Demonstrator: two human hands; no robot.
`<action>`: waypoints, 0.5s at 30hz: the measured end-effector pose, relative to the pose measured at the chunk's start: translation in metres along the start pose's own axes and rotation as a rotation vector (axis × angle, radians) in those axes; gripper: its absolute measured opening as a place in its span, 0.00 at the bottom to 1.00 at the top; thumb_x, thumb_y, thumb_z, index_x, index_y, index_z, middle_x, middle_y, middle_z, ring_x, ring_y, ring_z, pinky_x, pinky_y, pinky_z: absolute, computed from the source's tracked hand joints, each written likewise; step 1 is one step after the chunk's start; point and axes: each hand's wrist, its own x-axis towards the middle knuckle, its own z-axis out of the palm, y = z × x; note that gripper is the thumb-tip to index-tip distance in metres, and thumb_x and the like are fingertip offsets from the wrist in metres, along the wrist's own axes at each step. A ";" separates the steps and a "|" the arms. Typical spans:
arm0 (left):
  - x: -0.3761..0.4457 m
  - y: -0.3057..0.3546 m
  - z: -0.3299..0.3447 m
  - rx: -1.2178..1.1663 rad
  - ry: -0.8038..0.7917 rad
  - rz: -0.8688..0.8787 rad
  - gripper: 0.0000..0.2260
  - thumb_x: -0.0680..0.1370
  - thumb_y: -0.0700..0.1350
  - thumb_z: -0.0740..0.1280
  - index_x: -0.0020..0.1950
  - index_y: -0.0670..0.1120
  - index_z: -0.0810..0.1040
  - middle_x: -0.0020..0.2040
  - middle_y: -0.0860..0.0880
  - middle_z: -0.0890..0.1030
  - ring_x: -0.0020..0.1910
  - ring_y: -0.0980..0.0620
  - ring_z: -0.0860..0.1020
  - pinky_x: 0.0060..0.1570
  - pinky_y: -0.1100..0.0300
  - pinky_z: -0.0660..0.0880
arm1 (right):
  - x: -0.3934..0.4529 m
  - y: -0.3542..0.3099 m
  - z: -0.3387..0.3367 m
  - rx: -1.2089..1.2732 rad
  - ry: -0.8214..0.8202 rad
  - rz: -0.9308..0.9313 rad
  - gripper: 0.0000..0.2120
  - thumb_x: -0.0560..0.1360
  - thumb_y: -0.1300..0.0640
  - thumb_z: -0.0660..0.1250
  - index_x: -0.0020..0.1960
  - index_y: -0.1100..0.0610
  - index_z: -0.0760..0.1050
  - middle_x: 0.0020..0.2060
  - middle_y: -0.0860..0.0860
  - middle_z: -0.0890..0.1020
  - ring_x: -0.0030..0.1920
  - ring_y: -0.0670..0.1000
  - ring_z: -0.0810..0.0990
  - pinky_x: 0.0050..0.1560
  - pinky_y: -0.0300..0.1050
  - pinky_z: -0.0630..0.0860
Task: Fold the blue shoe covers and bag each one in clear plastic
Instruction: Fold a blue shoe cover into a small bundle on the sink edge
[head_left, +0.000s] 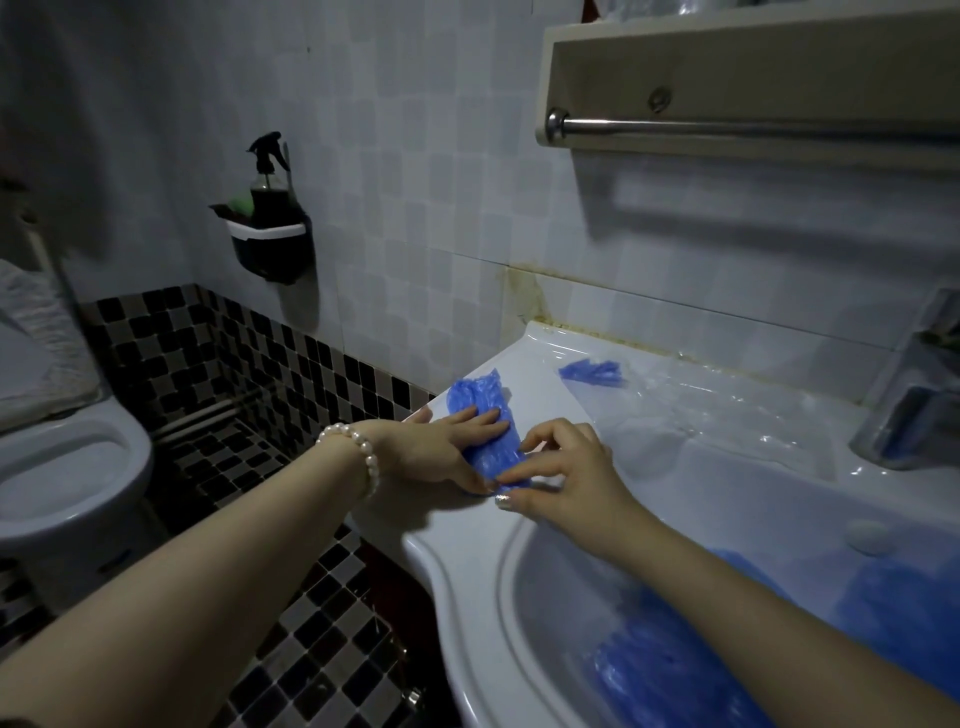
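Flattening crinkled blue shoe cover (480, 415), glossy sink (467, 561).

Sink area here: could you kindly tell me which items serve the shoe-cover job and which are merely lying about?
Job: flattened blue plastic shoe cover under both hands; clear plastic bags; blue covers in basin.
Idle: black spray bottle; chrome towel rail; white toilet.

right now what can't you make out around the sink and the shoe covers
- Head view: the near end of the blue shoe cover is hidden under the left hand and right hand.
- The pile of blue covers in the sink basin is partly behind the right forearm and cut off by the bottom edge.
- The faucet is blurred and cut off by the right edge.
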 end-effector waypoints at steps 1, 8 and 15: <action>0.000 0.000 0.000 -0.004 -0.003 -0.001 0.35 0.77 0.56 0.64 0.77 0.58 0.47 0.77 0.60 0.44 0.74 0.62 0.39 0.72 0.48 0.33 | 0.002 -0.003 -0.001 -0.017 0.003 0.035 0.08 0.65 0.49 0.77 0.44 0.46 0.84 0.46 0.40 0.72 0.53 0.43 0.66 0.58 0.39 0.60; -0.006 0.009 -0.006 -0.203 -0.022 -0.008 0.26 0.81 0.49 0.58 0.77 0.55 0.52 0.74 0.64 0.49 0.71 0.66 0.42 0.70 0.53 0.31 | 0.015 -0.018 0.005 -0.209 -0.118 0.213 0.10 0.78 0.53 0.62 0.39 0.52 0.77 0.52 0.48 0.73 0.59 0.51 0.65 0.50 0.42 0.57; -0.001 0.002 0.000 -0.015 0.017 -0.002 0.29 0.80 0.47 0.60 0.77 0.57 0.49 0.77 0.60 0.46 0.75 0.61 0.41 0.72 0.49 0.33 | 0.022 -0.026 0.012 -0.308 -0.096 0.332 0.18 0.79 0.50 0.58 0.32 0.51 0.66 0.48 0.52 0.75 0.58 0.55 0.68 0.51 0.46 0.61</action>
